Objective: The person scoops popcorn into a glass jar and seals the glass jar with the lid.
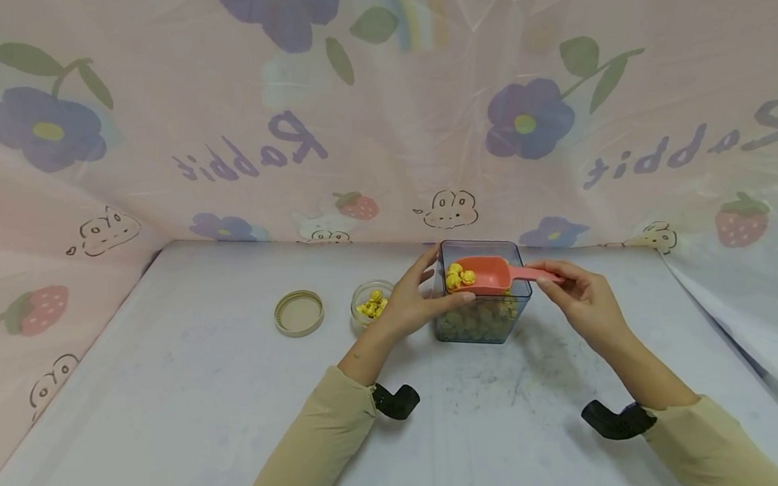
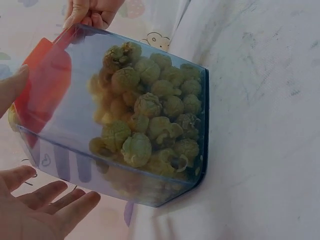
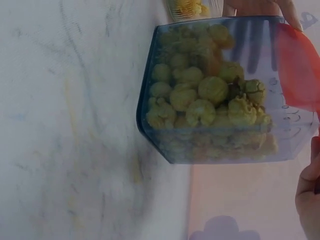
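Observation:
A red-orange scoop [image 1: 491, 275] with a few yellow popcorn pieces [image 1: 459, 276] in its bowl lies level at the mouth of a clear bluish container [image 1: 477, 327]. My right hand [image 1: 582, 294] pinches the scoop's handle over the container's right rim. Spread around the container's left side is my left hand [image 1: 409, 301], its thumb along the front rim and its fingers fairly straight. In the left wrist view those fingers [image 2: 47, 200] show beside the container wall; firm contact cannot be made out. Popcorn [image 2: 150, 107] fills the container's lower part.
Left of the container stands a small clear jar [image 1: 360, 323] holding popcorn, partly behind my left hand. A round gold-rimmed lid [image 1: 299, 313] lies farther left on the white table [image 1: 191, 404]. A patterned pink curtain [image 1: 388, 124] hangs behind.

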Demonstrator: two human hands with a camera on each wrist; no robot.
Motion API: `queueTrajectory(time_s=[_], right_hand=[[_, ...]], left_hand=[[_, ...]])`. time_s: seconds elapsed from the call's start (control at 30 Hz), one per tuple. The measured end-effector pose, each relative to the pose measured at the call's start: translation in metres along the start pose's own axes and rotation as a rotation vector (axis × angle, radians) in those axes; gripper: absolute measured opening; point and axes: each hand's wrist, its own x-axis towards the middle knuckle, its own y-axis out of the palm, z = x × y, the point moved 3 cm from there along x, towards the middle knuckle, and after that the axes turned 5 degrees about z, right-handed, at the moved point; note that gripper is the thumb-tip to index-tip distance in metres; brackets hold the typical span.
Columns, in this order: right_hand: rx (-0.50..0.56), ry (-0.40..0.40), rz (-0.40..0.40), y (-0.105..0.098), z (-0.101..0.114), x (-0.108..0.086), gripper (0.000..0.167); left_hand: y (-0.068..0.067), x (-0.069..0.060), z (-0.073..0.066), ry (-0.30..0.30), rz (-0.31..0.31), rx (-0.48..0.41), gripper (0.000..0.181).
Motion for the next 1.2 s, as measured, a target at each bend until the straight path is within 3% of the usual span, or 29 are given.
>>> queueTrajectory(time_s=[0.43,0.7,1.2], right_hand=[[0.036,-0.002,-0.033,-0.005,0.008,0.001,0.026],[0.067,0.007,-0.054,-0.004,0.012,-0.001,0.025],[0.254,-0.054,-0.145,0.012,0.03,-0.009,0.025]], left_hand=[[-0.007,-0.007,-0.003,0.044,-0.04,0.037,0.096],[-0.014,-0.013,-0.004,0.078,-0.076,0.112,0.098],[-0.031,-0.03,0.0,0.023,-0.135,0.229,0.099]])
